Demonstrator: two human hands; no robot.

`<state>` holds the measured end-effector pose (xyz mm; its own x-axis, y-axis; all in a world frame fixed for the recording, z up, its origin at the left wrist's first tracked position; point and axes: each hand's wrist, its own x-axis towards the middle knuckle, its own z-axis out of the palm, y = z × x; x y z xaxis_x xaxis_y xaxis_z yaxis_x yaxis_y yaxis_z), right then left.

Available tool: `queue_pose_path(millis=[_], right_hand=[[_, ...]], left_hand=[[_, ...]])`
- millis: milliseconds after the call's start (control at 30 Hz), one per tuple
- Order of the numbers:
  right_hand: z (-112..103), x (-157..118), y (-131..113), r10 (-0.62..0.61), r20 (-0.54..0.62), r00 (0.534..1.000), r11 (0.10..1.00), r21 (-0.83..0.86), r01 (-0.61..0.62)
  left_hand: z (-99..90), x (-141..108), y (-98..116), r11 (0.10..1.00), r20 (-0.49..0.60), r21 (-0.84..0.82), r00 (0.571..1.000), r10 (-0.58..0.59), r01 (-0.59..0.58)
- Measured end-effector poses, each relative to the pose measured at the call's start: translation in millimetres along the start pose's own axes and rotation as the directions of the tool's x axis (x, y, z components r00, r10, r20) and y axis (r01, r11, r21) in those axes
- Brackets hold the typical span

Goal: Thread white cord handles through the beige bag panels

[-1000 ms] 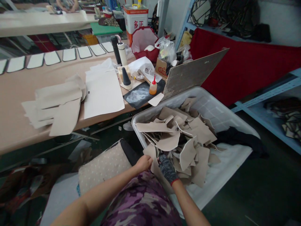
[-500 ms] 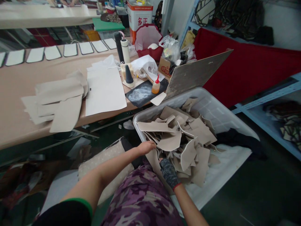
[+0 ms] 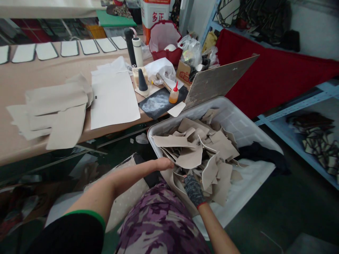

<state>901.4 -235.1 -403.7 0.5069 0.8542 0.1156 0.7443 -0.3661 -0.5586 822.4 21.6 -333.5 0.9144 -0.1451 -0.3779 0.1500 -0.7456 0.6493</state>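
Observation:
My left hand (image 3: 165, 164) is bare and closed at the near left rim of a white plastic bin (image 3: 156, 143). Its fingers pinch the upper edge of a long, bendy beige sheet piece (image 3: 177, 188), which hangs down in front of my legs. My right hand (image 3: 194, 191) wears a grey knit glove with a red cuff and bare fingertips. Its fingers are curled at the same piece's inner edge, their tips partly hidden among the heap. Many loose beige cut pieces (image 3: 190, 157) lie jumbled in the bin, some with curled edges.
On the table (image 3: 66, 70) are stacked beige sheets (image 3: 57, 100), white paper (image 3: 112, 98), a glue bottle (image 3: 174, 94) and a row of edged white panels (image 3: 70, 48). A grey board (image 3: 217, 83) leans behind the bin. Blue shelving (image 3: 317, 93) stands right.
The view has shifted slightly, so the table things sit farther left. My right hand has moved a little right, away from my left, and the beige piece's edge between them bows open wider.

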Motion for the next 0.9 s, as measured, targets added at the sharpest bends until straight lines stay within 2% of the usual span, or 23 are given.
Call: queue_pose_path(millis=[233,400,533,900], right_hand=[[-14.9,-9.2,-25.1,-0.031,0.024,0.999,0.996,-0.086,0.033],[-9.0,-11.6,-38.3,-0.057,0.078,0.995,0.973,-0.220,0.073],[-2.0,-17.2,-32.5,-0.052,0.056,0.997,0.973,-0.221,0.063],[-3.6,-17.4,-9.1,0.045,-0.042,0.998,0.982,-0.183,-0.052]], left_hand=[[-3.2,-14.8,-9.1,0.999,0.005,-0.040,1.000,-0.018,0.018],[-0.6,-12.4,-19.5,0.995,0.011,-0.087,0.998,-0.056,0.057],[4.5,-9.3,-20.9,0.991,0.018,-0.111,0.998,-0.066,0.067],[8.3,-12.3,-16.3,0.991,-0.010,-0.109,0.997,0.074,-0.074]])
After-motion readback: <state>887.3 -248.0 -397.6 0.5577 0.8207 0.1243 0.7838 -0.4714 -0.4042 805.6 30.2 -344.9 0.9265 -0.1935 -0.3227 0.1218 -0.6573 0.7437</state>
